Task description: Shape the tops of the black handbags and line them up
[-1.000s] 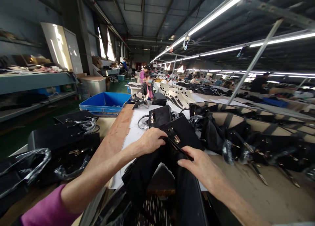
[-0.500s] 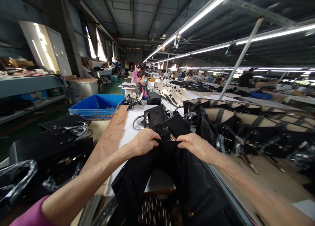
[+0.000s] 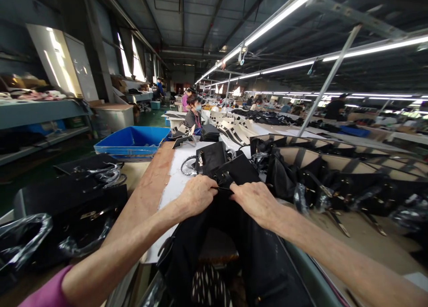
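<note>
Both hands pinch the upper edge of a black bag piece that hangs down toward me. My left hand is closed on the edge at its left. On the right, my right hand grips the same edge with curled fingers, a short gap away from the left one. Just beyond the hands lie black bags with metal fittings and a plastic-wrapped handle, on a white sheet. The lower part of the held piece is dark and hard to make out.
A blue bin stands at the left beyond the wooden table edge. Black bags with wrapped handles are piled at the left. More bags stand in rows at the right. A seated person is ahead.
My right hand has moved left, closer to my left hand, along the edge. The black material between them has shifted and bunched. My left hand has hardly moved.
</note>
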A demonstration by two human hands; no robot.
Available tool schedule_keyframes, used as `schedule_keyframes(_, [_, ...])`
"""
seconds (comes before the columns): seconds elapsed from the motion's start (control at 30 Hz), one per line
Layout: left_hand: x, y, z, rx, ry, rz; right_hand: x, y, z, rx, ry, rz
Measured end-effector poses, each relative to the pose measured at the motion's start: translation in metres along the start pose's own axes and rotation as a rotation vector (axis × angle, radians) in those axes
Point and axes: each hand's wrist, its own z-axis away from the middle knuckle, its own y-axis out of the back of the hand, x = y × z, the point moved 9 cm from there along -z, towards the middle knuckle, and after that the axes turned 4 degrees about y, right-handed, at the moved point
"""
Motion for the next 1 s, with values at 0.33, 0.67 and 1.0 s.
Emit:
schedule_keyframes(0.33, [-0.003, -0.001, 0.000, 0.015, 0.000, -0.011, -0.007, -0.004, -0.008, 0.022, 0.055, -0.059])
schedule_keyframes(0.67, [-0.003, 0.000, -0.001, 0.002, 0.029, -0.016, -0.016, -0.002, -0.016, 0.013, 0.068, -0.018])
schedule_keyframes(1.0, [0.003, -0.001, -0.001, -0.010, -0.103, -0.090, -0.016, -0.002, -0.016, 0.051, 0.101, -0.056])
